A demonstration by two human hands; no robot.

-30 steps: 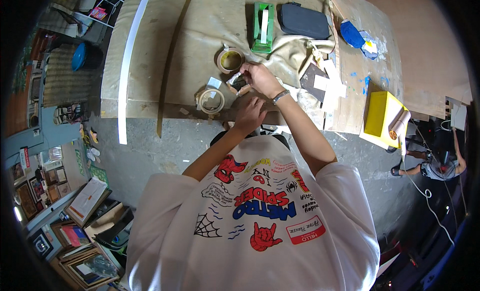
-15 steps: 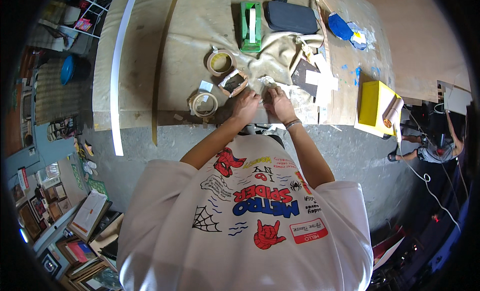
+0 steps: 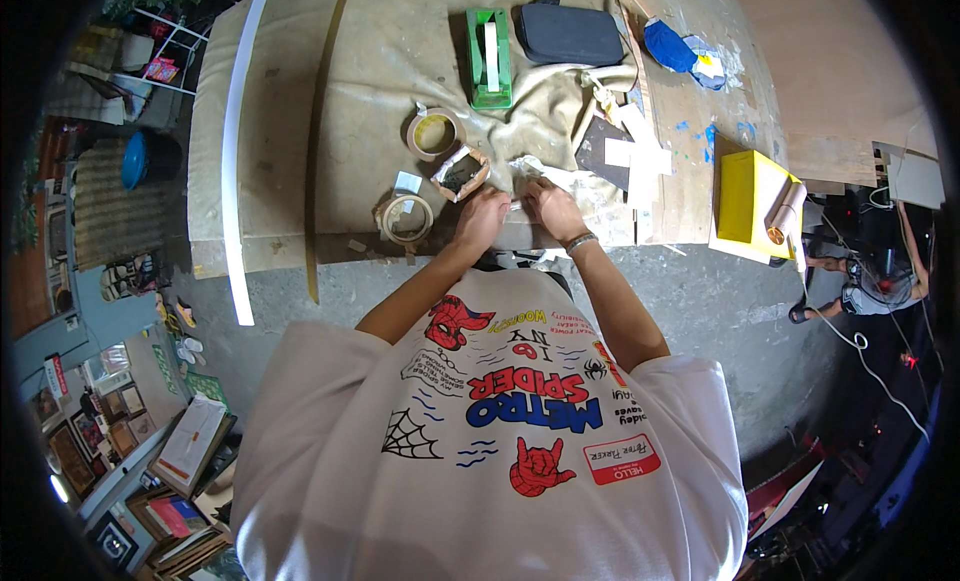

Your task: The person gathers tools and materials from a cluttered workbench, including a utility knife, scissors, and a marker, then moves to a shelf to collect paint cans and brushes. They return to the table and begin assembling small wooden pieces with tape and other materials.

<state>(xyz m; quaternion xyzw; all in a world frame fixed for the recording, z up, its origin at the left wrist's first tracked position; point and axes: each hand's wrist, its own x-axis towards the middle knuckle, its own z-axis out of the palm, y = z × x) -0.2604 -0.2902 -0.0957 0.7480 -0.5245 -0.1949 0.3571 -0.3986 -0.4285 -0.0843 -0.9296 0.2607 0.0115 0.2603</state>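
Both of my hands are close together at the near edge of the covered table point(image 3: 380, 71). My left hand point(image 3: 484, 217) has its fingers curled in beside a small open paper packet point(image 3: 445, 184) with dark contents. My right hand point(image 3: 556, 211) is closed, fingertips pinched together, next to crumpled whitish wrapping point(image 3: 527, 165). Whatever lies between the fingers is too small to make out. Left of the packet are a tan tape roll point(image 3: 411, 139) and, nearer to me, a paler tape roll point(image 3: 386, 227).
A green tape dispenser point(image 3: 474, 66) and a dark zip case point(image 3: 570, 35) sit farther back. White paper strips point(image 3: 650, 159) lie to the right, near a yellow box point(image 3: 742, 196). Long white point(image 3: 232, 171) and brown point(image 3: 314, 171) strips cross the left side. Another person point(image 3: 868, 291) is at far right.
The view has shifted slightly, so the tabletop things appear a little farther left. My hands stay together at the edge, with the right fingers drawn slightly toward the left hand.
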